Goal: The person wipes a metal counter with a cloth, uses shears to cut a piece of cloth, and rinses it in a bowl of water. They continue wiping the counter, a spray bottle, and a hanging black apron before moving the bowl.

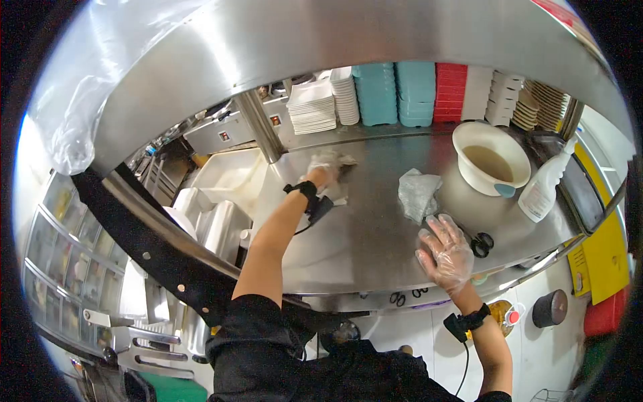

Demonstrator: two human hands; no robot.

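My left hand, in a clear plastic glove, reaches to the far left part of the steel counter. It presses on a pale cloth, and its fingers are partly blurred. My right hand, also in a clear glove, is held palm down near the counter's front edge with its fingers spread and nothing in them. Just beyond it lies a crumpled grey-white cloth. Black-handled scissors rest to the right of this hand.
A cream basin of murky water and a white spray bottle stand at right. Stacked white plates, teal trays and red trays line the back. A steel shelf overhangs the counter; a post stands at left.
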